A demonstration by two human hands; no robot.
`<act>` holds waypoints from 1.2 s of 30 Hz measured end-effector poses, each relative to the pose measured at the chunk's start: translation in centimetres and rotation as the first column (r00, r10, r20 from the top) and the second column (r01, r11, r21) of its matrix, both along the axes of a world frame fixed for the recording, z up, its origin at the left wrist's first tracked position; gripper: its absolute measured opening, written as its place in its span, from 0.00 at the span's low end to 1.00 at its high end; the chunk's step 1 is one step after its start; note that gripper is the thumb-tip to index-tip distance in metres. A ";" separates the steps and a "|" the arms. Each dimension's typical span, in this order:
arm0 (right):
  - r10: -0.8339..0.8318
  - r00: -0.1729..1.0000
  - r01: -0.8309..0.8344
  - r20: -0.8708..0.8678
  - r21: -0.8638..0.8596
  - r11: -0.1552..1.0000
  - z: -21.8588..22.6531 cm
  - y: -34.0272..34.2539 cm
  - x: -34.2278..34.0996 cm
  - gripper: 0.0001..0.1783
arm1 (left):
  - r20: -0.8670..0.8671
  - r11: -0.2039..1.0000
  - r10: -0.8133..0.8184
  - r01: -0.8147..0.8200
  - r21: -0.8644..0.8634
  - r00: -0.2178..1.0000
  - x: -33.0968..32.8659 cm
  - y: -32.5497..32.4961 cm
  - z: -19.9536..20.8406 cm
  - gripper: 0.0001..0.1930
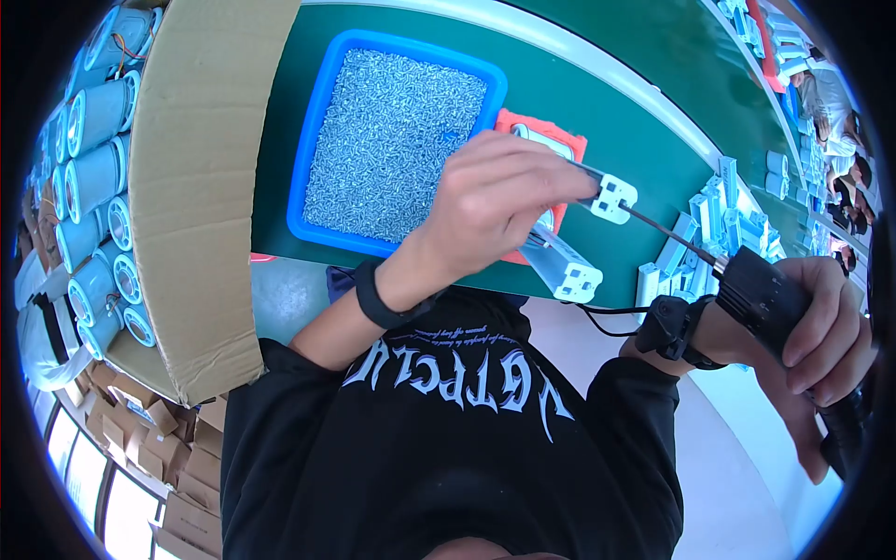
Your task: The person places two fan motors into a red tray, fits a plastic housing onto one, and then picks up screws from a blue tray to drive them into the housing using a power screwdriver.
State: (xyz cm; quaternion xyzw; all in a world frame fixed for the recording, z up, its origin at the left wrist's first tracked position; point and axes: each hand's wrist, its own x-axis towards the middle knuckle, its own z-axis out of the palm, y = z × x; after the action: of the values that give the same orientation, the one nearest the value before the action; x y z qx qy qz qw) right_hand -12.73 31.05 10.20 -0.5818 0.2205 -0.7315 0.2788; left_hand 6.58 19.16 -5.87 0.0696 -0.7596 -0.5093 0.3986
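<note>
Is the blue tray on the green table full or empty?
Not empty: small silvery pieces spread across the blue tray, hiding its floor. How deep they lie, I cannot tell.

You are wearing a black shirt [448, 467] at six o'clock, its chest carrying jagged whitish lettering. At eleven, a bright blue tray [350, 241] is showing a speckled silver mass of screws [401, 131]. The table [607, 84] is spreading deep green from twelve to two. At two, you are holding a white-ended piece [611, 198] dotted with dark holes; at three, a black screwdriver [765, 299]. An orange-red cloth [581, 145] is glowing between one and two; plain brown cardboard [210, 168] is standing at ten.
</note>
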 end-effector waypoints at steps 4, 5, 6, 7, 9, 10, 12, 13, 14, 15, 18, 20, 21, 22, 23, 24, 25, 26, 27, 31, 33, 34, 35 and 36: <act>-0.005 0.994 0.015 -0.108 0.092 0.996 -0.3 -0.9 2.2 0.22 | 0.095 0.959 0.255 -0.238 -0.155 0.962 2.6 -1.7 1.0 0.07; -0.004 0.989 0.022 -0.146 0.122 0.992 -0.3 -1.1 2.5 0.21 | 0.372 0.971 0.220 -0.167 -0.170 0.901 3.8 -2.5 0.8 0.05; 0.006 0.983 0.022 -0.182 0.151 0.988 -0.3 -1.3 2.6 0.21 | 0.621 0.981 0.183 -0.101 -0.166 0.762 4.6 -2.8 0.8 0.03; 0.015 0.976 0.025 -0.218 0.180 0.983 -0.3 -1.4 2.6 0.20 | 0.620 0.981 0.185 -0.105 -0.164 0.762 4.9 -2.7 0.6 0.03; 0.030 0.967 0.025 -0.253 0.210 0.977 -0.2 -1.7 2.5 0.20 | 0.754 0.987 0.144 -0.042 -0.153 0.641 5.5 -2.2 -0.2 0.01; 0.089 0.952 -0.018 -0.293 0.236 0.972 -0.1 -1.8 2.1 0.19 | 0.812 0.990 0.123 -0.011 -0.143 0.571 5.7 -2.2 -0.3 0.01; 0.207 0.907 -0.098 -0.367 0.294 0.951 0.1 -2.1 1.5 0.17 | 0.822 0.992 0.109 -0.005 -0.128 0.558 5.8 -2.2 -0.5 0.01; 0.210 0.907 -0.100 -0.366 0.297 0.950 0.0 -2.2 1.6 0.17 | 0.832 0.993 0.095 0.003 -0.116 0.547 5.7 -2.3 -0.5 0.02; 0.189 0.915 -0.088 -0.357 0.282 0.955 -0.1 -2.4 2.0 0.17 | 0.841 0.995 0.079 0.013 -0.102 0.536 5.6 -2.4 -0.6 0.03; 0.169 0.923 -0.076 -0.347 0.267 0.961 -0.3 -2.6 2.3 0.17 | 0.841 0.995 0.076 0.013 -0.098 0.536 5.6 -2.5 -0.8 0.03; 0.191 0.920 -0.097 -0.343 0.272 0.957 -0.4 -2.6 1.7 0.16 | 0.707 0.989 0.137 -0.061 -0.132 0.694 5.8 -2.8 -1.3 0.03; 0.272 0.893 -0.166 -0.357 0.300 0.939 -0.5 -2.6 1.0 0.16 | 0.719 0.992 0.122 -0.072 -0.100 0.684 5.6 -3.1 -1.0 0.03; 0.273 0.894 -0.167 -0.356 0.302 0.939 -0.6 -2.6 0.9 0.16 | 0.729 0.994 0.109 -0.083 -0.071 0.675 5.6 -3.3 -0.9 0.03; 0.252 0.902 -0.155 -0.351 0.281 0.947 -0.8 -2.6 0.9 0.16 | 0.739 0.995 0.095 -0.094 -0.043 0.667 5.6 -3.3 -0.8 0.03; 0.231 0.910 -0.144 -0.345 0.260 0.955 -0.9 -2.5 0.9 0.16 | 0.740 0.995 0.095 -0.095 -0.042 0.666 5.6 -3.4 -0.9 0.03; 0.208 0.917 -0.130 -0.339 0.239 0.962 -1.0 -2.5 1.0 0.15 | 0.719 0.992 0.120 -0.115 -0.056 0.685 5.6 -3.4 -1.1 0.03; 0.208 0.918 -0.130 -0.339 0.240 0.962 -0.9 -2.6 1.1 0.15 | 0.697 0.988 0.146 -0.136 -0.070 0.702 5.6 -3.4 -1.2 0.03; 0.227 0.914 -0.137 -0.336 0.270 0.953 -0.7 -2.7 1.1 0.16 | 0.674 0.984 0.172 -0.157 -0.083 0.719 5.6 -3.5 -1.4 0.04; 0.245 0.910 -0.144 -0.334 0.299 0.943 -0.5 -2.8 1.2 0.16 | 0.674 0.984 0.170 -0.156 -0.082 0.719 5.7 -3.6 -1.4 0.04; 0.235 0.917 -0.132 -0.322 0.312 0.941 -0.6 -2.9 1.8 0.17 | 0.611 0.981 0.179 -0.188 -0.050 0.771 5.7 -4.0 -1.0 0.03; 0.220 0.922 -0.121 -0.317 0.304 0.945 -0.6 -2.9 1.8 0.17 | 0.529 0.976 0.190 -0.219 -0.008 0.827 5.3 -3.9 -0.9 0.03; 0.218 0.923 -0.119 -0.318 0.302 0.946 -0.6 -2.9 1.8 0.17 | 0.485 0.972 0.198 -0.233 0.013 0.852 5.1 -3.8 -0.8 0.04; 0.215 0.923 -0.118 -0.319 0.299 0.947 -0.6 -2.9 1.8 0.18 | 0.485 0.972 0.199 -0.234 0.012 0.852 4.9 -3.7 -0.6 0.04; 0.213 0.923 -0.116 -0.321 0.296 0.948 -0.6 -2.9 1.8 0.18 | 0.463 0.970 0.173 -0.233 0.075 0.870 4.7 -3.4 -0.4 0.04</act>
State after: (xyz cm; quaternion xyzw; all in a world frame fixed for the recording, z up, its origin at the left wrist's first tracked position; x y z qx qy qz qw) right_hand -10.96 28.10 9.62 -0.6748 0.3147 -0.5534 0.3733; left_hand 11.24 15.75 -6.31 0.2912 -0.7854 -0.4821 0.2567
